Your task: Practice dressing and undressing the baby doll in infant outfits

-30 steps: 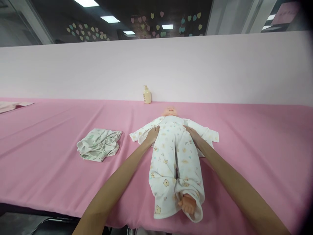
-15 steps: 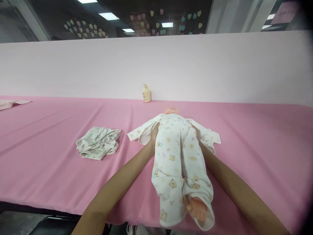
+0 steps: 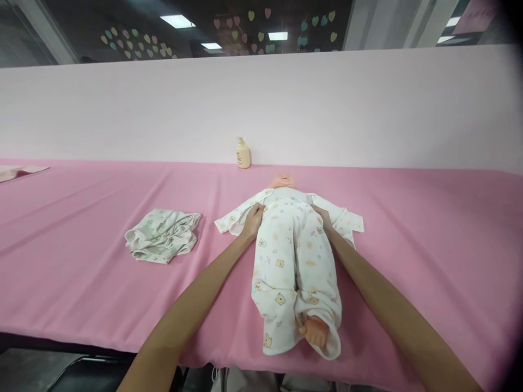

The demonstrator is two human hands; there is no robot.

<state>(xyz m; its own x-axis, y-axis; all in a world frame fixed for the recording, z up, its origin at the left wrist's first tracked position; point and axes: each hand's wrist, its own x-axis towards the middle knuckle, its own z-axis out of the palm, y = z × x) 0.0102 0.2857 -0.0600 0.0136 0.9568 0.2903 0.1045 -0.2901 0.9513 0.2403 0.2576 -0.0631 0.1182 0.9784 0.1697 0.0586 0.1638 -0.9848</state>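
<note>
doll (image 3: 283, 182): on its back on the pink surface (image 3: 73, 228), head toward the back edge, legs toward the front
left hand (image 3: 253, 220): fingers curled onto the trousers (image 3: 278, 261) at the waist
right hand (image 3: 326, 219): opposite side, probably for even hold; fingers partly hidden, cannot tell how closed
</note>
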